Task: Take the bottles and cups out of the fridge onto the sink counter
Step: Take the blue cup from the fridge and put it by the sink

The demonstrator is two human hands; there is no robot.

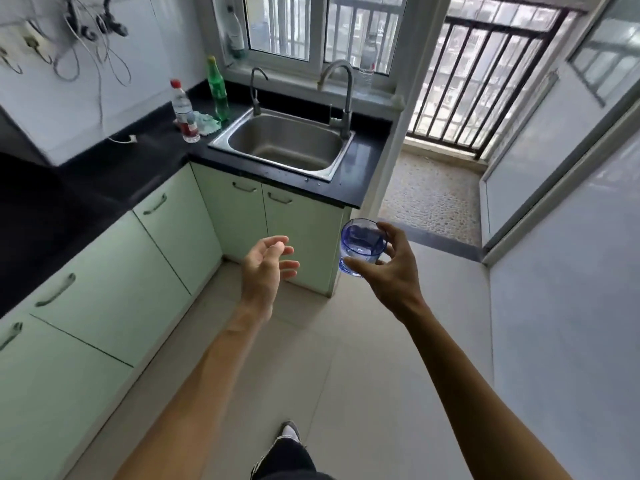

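My right hand (388,271) holds a blue glass cup (362,245) upright, in the air above the floor and in front of the sink cabinet. My left hand (266,268) hangs open beside it, palm turned inward, holding nothing. On the black sink counter (360,168), left of the steel sink (284,143), stand a clear bottle with a red cap (185,112) and a green bottle (218,90). The fridge is out of view.
Pale green cabinets (104,289) run under the L-shaped counter on the left. Two taps (341,95) rise behind the sink. A crumpled cloth (207,123) lies between the bottles. More bottles stand on the window sill (235,32). A balcony doorway (450,140) opens at the right.
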